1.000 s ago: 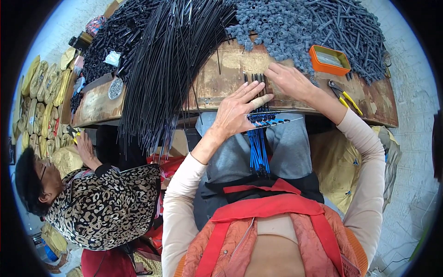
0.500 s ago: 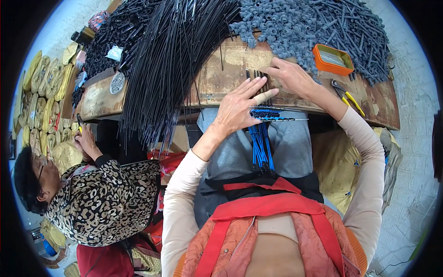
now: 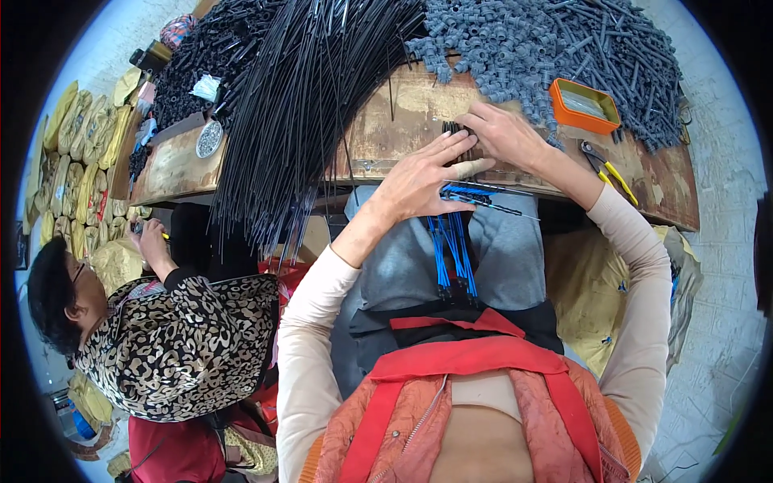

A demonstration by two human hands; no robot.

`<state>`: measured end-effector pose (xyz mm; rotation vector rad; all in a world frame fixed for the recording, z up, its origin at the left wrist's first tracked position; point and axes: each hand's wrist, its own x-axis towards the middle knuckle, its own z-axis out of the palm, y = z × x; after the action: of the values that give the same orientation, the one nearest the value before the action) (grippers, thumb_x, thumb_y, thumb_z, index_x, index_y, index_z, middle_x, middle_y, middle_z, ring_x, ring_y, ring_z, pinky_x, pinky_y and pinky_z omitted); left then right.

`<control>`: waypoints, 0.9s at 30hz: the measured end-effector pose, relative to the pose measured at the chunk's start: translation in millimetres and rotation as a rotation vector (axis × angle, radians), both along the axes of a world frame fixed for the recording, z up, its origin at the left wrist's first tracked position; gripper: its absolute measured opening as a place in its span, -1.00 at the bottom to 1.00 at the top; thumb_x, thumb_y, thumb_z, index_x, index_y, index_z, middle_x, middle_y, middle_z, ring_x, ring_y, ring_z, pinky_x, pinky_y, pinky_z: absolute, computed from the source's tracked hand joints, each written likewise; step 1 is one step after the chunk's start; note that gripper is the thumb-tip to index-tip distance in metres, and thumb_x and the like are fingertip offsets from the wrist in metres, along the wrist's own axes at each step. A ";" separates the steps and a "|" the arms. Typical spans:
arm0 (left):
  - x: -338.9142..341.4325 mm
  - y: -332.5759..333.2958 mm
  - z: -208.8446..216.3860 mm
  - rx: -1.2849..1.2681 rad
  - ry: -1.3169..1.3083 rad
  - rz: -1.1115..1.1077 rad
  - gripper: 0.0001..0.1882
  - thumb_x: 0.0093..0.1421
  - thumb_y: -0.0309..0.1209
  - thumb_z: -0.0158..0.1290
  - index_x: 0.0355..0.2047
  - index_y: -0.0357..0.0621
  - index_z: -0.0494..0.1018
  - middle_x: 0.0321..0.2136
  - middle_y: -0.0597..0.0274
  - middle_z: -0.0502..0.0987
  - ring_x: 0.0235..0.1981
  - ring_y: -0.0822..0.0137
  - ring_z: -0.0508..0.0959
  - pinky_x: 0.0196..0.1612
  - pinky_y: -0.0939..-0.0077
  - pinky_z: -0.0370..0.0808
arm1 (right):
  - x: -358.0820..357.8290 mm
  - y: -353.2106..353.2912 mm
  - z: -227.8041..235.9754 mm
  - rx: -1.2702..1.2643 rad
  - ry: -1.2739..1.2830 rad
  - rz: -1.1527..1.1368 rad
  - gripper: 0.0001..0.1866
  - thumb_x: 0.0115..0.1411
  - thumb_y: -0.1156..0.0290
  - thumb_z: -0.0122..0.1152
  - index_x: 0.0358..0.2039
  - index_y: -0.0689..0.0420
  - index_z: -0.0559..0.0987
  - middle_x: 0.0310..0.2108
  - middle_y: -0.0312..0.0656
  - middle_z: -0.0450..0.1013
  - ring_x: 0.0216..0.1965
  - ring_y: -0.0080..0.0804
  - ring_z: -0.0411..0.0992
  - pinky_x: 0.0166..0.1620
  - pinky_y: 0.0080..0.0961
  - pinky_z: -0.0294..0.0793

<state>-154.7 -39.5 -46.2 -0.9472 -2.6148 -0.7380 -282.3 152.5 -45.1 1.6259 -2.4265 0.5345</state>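
A bundle of thin blue and black rods (image 3: 456, 249) runs from the edge of the wooden table (image 3: 415, 97) down over my lap. My left hand (image 3: 423, 177) lies across the bundle, fingers stretched out flat, with tan tape around one finger. Below those fingers, by the thumb, thin wires with black pieces (image 3: 495, 205) stick out to the right. My right hand (image 3: 503, 135) is at the far black ends of the rods, its fingers bent and close together. What its fingertips hold, if anything, is hidden.
Long black rods (image 3: 298, 105) are heaped left, grey plastic fittings (image 3: 499, 48) at the back right. An orange box (image 3: 584, 107) and yellow-handled pliers (image 3: 618, 181) lie at right; a dish of small parts (image 3: 209, 138) at left. Another person (image 3: 185, 338) works on my left.
My right hand has drawn in closer to the black rod ends and its fingers have bent. My left hand has shifted slightly right. The other person's hands have moved a little.
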 end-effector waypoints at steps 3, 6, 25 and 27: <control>-4.0 -1.1 -3.3 0.002 0.018 -0.028 -0.22 -0.08 -0.06 0.30 0.22 0.31 0.35 0.28 0.09 0.24 0.30 -0.04 0.21 0.33 0.14 0.20 | -0.7 0.5 2.6 0.034 -0.020 -0.005 -0.66 0.05 0.52 0.12 -0.09 0.15 0.48 -0.27 -0.08 0.40 -0.20 -0.03 0.48 -0.20 -0.19 0.51; -4.7 -1.8 -4.9 0.024 0.027 -0.043 -0.22 -0.07 -0.06 0.30 0.21 0.29 0.36 0.28 0.08 0.23 0.30 -0.05 0.21 0.33 0.12 0.19 | -2.4 1.2 3.7 0.046 -0.016 0.014 -0.66 0.09 0.50 0.12 -0.07 0.13 0.49 -0.27 -0.09 0.40 -0.23 -0.04 0.47 -0.23 -0.20 0.49; -1.6 -0.1 -4.1 0.003 0.065 -0.011 -0.23 -0.05 0.07 0.26 0.20 0.30 0.37 0.27 0.08 0.26 0.27 -0.02 0.27 0.33 0.17 0.21 | 7.0 6.9 13.4 -0.084 -0.068 -0.005 -0.65 0.07 0.59 0.05 -0.09 0.13 0.54 -0.19 -0.06 0.43 -0.23 0.01 0.49 -0.22 -0.19 0.52; -1.7 -0.7 -4.0 -0.010 0.066 0.001 -0.24 -0.04 0.09 0.25 0.20 0.30 0.37 0.27 0.08 0.26 0.27 -0.03 0.27 0.33 0.17 0.21 | 7.5 6.4 13.3 -0.124 -0.079 0.008 -0.65 0.07 0.61 0.03 -0.10 0.13 0.54 -0.18 -0.05 0.43 -0.23 0.02 0.49 -0.22 -0.19 0.52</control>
<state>-156.4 -40.2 -50.2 -0.9562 -2.5640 -0.6820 -274.8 159.0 -31.8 1.5934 -2.3899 0.7484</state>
